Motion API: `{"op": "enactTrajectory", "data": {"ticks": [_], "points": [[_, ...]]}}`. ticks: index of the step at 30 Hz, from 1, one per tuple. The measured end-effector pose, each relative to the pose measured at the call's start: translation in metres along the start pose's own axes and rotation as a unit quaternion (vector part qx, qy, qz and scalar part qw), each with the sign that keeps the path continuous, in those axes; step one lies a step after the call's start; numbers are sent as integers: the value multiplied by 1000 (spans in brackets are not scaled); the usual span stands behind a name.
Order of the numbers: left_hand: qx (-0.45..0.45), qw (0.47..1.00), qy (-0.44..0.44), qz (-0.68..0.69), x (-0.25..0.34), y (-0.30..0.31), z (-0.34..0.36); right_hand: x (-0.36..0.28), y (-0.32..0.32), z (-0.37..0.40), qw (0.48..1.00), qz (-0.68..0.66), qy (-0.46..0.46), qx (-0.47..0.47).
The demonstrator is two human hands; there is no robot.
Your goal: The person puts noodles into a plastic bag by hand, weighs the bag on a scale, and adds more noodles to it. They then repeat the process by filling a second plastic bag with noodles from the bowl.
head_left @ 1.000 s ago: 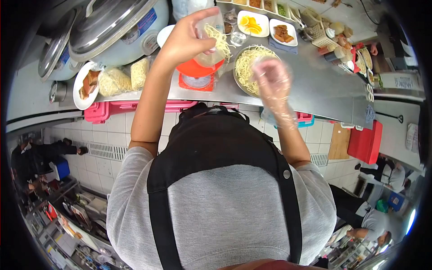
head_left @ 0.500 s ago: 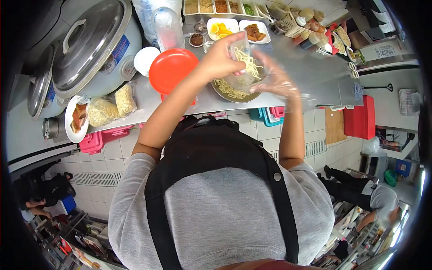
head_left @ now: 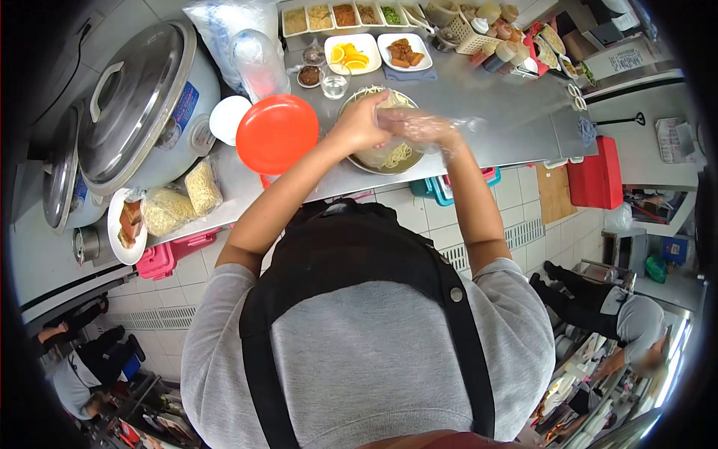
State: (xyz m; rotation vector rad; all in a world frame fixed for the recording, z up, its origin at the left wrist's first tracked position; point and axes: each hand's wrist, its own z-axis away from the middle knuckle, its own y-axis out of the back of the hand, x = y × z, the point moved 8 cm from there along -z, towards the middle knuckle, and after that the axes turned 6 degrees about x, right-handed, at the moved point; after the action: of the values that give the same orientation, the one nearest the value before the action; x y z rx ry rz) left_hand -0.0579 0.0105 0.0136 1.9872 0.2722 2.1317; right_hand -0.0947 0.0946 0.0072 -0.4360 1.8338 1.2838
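the left hand (head_left: 361, 127), bare, has its fingers closed on clear plastic (head_left: 370, 157), its upper part hidden. the gloved right hand (head_left: 420, 125) blurs across it; whether those fingers are wide or narrow, i cannot tell. beneath both, noodles (head_left: 399, 155) lie in a partly covered bowl (head_left: 388, 172) by the near edge of the steel counter (head_left: 493, 120). beyond are a glass of clear liquid (head_left: 334, 84) and a dish of orange slices (head_left: 349, 54).

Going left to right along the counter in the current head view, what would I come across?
Oval plate of food → larger bag of noodles → smaller bag of noodles → red plate → bowl of noodles → basket
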Motion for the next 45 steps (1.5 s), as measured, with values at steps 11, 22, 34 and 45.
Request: {"op": "enactTrajectory", "data": {"ticks": [11,22,34,45], "points": [[107,970,-69,206,38,66,11,80,-31,21,831,425,-112,-341],[175,958,-88,211,43,99,25,81,-8,21,904,290,-315,-3],[170,953,-89,236,45,99,34,74,35,12,852,270,-325,310],[187,942,-114,256,41,105,38,99,-22,-24,912,260,-299,104]]}}
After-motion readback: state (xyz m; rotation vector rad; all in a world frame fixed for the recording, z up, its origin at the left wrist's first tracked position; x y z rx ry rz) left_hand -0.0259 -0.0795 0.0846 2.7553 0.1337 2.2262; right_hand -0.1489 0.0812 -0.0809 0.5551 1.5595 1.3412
